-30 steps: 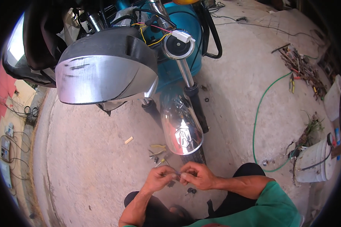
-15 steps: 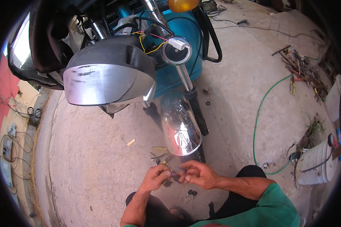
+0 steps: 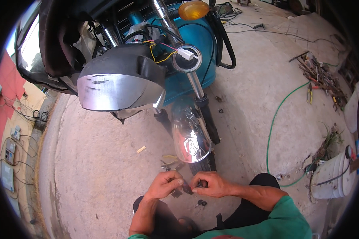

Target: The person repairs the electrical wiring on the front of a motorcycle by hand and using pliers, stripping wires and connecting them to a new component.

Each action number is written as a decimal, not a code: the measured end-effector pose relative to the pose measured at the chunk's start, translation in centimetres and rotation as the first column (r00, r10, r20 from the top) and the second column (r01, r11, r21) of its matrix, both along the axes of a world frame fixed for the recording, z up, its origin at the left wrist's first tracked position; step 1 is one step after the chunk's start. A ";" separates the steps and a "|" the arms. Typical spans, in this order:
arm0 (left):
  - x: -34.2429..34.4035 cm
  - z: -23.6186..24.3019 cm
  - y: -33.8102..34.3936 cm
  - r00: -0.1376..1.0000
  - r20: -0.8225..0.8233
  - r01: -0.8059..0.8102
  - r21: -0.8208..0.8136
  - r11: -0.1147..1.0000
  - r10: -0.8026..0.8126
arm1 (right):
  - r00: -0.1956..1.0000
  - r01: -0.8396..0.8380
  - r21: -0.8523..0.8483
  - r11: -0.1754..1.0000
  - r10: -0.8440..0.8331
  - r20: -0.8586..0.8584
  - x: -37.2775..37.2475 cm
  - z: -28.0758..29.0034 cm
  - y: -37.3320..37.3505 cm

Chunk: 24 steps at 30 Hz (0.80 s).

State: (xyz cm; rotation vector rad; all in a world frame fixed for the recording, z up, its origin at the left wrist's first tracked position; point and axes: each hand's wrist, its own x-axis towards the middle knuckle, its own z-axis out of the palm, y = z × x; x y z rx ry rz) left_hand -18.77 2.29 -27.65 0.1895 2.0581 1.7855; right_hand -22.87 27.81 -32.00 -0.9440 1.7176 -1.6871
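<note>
Head view: small dark piece (image 3: 187, 189) between left hand (image 3: 164, 185) and right hand (image 3: 212, 185), each grip's hold unclear

a rough, pale concrete floor (image 3: 95, 135) carries everything. near the middle lie a short tan block (image 3: 141, 149) and, to its right, a pair of yellow-handled pliers (image 3: 170, 156). lower down sits a small black piece (image 3: 202, 203), too small to make out. on the right, a green hose (image 3: 272, 131) curves between a heap of tools (image 3: 321, 77) and a white bucket (image 3: 333, 177); farther up, a black cable (image 3: 283, 33) stretches across the floor.
</note>
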 end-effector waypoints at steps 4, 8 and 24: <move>-0.7 2.8 1.9 0.990 0.008 -0.138 0.025 0.990 0.138 | 0.976 0.191 -0.202 0.961 -0.164 0.140 -0.8 0.3 0.3; -3.5 7.0 5.6 0.973 -0.086 -0.207 0.103 0.973 0.216 | 0.804 0.519 -0.480 0.707 -0.212 0.556 -3.8 2.7 2.2; -17.8 17.5 15.6 0.905 -0.070 -0.172 0.842 0.512 0.420 | 0.796 0.563 -0.581 0.587 -0.574 0.191 -12.9 21.5 4.2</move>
